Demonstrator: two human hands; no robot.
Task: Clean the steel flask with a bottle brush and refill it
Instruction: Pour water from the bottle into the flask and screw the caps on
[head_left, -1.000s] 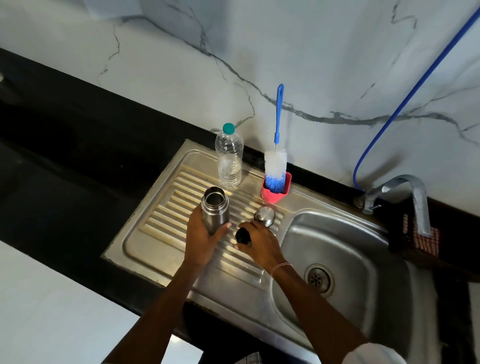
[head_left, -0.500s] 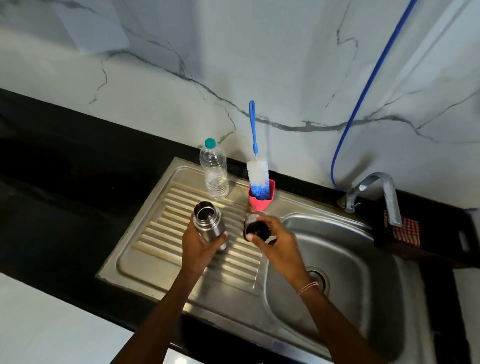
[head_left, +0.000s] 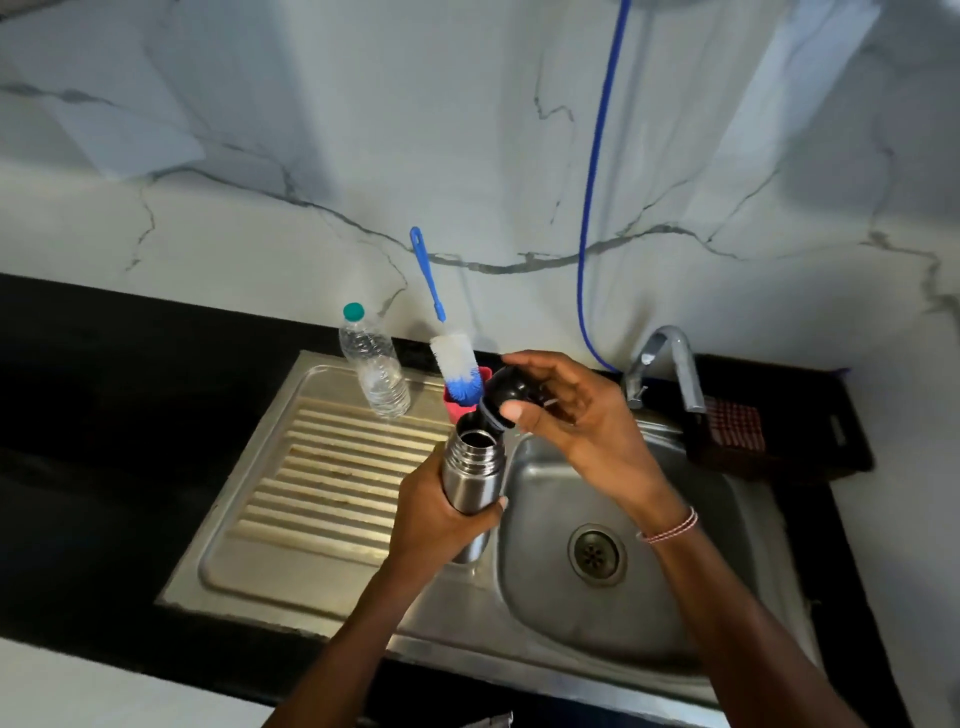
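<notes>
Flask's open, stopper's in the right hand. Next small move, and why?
Probably set the black stopper down on the drainboard. The left hand holds the steel flask upright with its mouth open, and the bottle brush stands untouched in the pink cup. The right hand pinches the stopper, so it needs freeing to take the brush.

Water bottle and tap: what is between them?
In the head view, the brush in its pink cup, then the right hand holding the black cap.
</notes>
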